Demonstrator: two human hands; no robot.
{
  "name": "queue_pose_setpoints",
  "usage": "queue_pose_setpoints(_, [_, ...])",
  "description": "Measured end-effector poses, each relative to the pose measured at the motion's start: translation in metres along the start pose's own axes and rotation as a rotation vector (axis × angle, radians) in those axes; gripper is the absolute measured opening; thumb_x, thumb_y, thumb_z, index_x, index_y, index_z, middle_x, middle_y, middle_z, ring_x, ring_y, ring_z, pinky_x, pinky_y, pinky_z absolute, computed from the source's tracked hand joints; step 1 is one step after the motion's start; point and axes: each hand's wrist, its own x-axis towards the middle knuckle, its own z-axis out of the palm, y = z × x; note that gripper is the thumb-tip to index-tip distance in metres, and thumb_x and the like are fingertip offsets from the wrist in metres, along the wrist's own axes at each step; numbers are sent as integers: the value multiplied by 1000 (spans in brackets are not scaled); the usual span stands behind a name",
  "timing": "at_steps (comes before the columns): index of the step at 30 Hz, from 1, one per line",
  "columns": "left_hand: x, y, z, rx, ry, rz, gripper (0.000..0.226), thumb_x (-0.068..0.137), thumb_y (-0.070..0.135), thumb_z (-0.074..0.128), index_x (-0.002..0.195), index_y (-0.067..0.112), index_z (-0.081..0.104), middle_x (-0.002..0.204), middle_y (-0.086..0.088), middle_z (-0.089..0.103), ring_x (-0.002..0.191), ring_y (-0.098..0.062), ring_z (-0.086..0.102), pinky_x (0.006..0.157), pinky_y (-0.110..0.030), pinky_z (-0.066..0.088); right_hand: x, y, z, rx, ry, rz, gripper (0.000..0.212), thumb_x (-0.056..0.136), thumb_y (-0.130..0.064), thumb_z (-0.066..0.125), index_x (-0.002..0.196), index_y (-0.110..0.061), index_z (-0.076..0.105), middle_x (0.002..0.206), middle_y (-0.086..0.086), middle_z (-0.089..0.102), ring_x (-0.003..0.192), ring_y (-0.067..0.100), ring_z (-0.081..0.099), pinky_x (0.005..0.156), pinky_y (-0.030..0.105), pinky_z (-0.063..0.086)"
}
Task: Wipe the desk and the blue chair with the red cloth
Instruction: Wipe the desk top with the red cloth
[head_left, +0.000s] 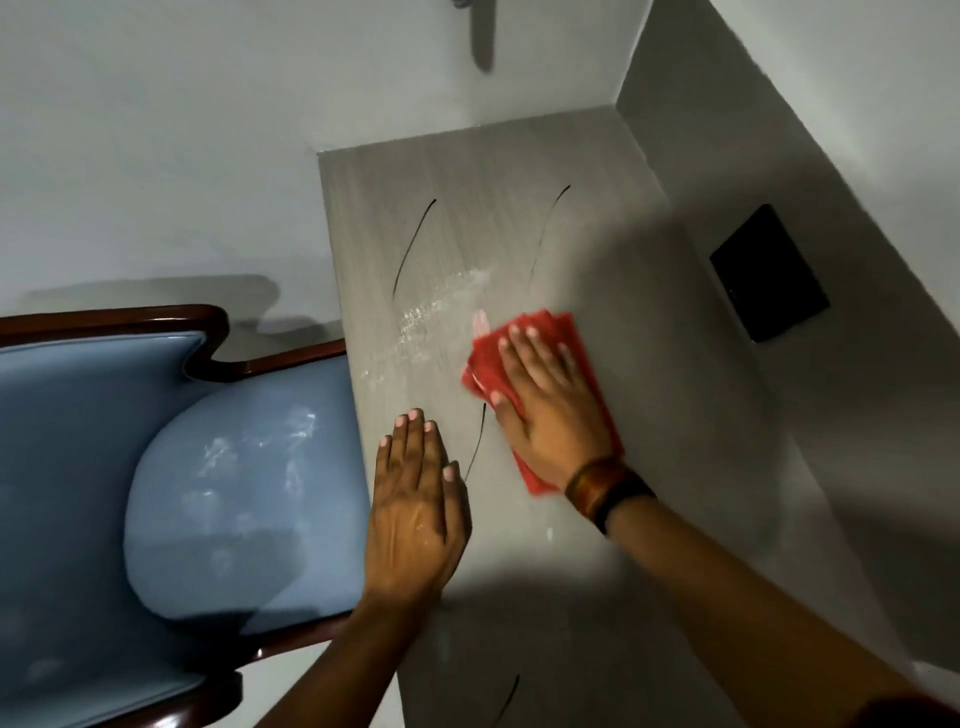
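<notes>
A folded red cloth (485, 371) lies flat on the grey desk (467, 218). My right hand (550, 410) presses down on the cloth with fingers spread, covering most of it. A wet, shiny streak (431, 312) runs across the desk just left of the cloth. My left hand (415, 509) rests flat on the desk near its left edge, palm down, holding nothing. The blue chair (208, 493), with a dark wooden frame, stands close against the desk's left side; its seat shows pale smudges.
A black rectangular panel (769, 273) is set in the grey wall on the right of the desk. White walls close the corner behind the desk. Thin dark curved lines mark the desktop. A dark object hangs at the top (483, 31).
</notes>
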Motion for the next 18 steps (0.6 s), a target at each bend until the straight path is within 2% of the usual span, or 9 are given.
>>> queue_pose_setpoints(3, [39, -4, -1, -32, 45, -62, 59, 110, 29, 27, 159, -2, 36, 170, -17, 28, 162, -26, 15, 133, -46, 11, -16, 32, 1, 6, 55, 80, 63, 105, -44, 25, 162, -16, 29, 169, 5, 26, 158, 23, 21, 128, 48, 17])
queue_pose_setpoints(6, [70, -10, 8, -7, 30, -99, 62, 111, 33, 21, 163, 0, 27, 173, -17, 20, 163, -25, 10, 133, -46, 7, 58, 61, -12, -20, 98, 265, 69, 101, -45, 21, 161, -13, 28, 170, 6, 25, 158, 24, 20, 129, 48, 14])
queue_pose_setpoints(9, [74, -13, 17, -13, 27, -120, 61, 111, 33, 21, 164, 2, 25, 174, -15, 18, 163, -22, 9, 133, -46, 8, 123, 62, -18, -5, 104, 351, 74, 95, -44, 19, 162, -12, 27, 171, 7, 24, 159, 26, 17, 129, 51, 13])
queue_pose_setpoints(14, [74, -12, 16, -3, 45, -117, 60, 111, 31, 24, 163, 1, 28, 173, -17, 22, 163, -24, 13, 132, -50, 13, 45, 4, 4, -19, 105, 175, 66, 103, -43, 22, 160, -12, 31, 169, 7, 26, 159, 26, 18, 128, 53, 18])
queue_pose_setpoints(16, [73, -12, 16, -6, 36, -127, 60, 111, 32, 24, 164, 2, 27, 173, -15, 20, 163, -22, 11, 133, -48, 12, 59, 11, 0, -5, 91, 173, 66, 104, -44, 22, 160, -12, 30, 169, 7, 27, 159, 26, 18, 128, 53, 17])
queue_pose_setpoints(18, [71, -13, 18, -10, 35, -116, 60, 111, 31, 24, 164, 3, 26, 174, -14, 19, 163, -21, 9, 133, -47, 10, 111, 27, -9, 2, 95, 249, 66, 102, -44, 25, 160, -13, 30, 169, 7, 27, 159, 25, 18, 129, 52, 15])
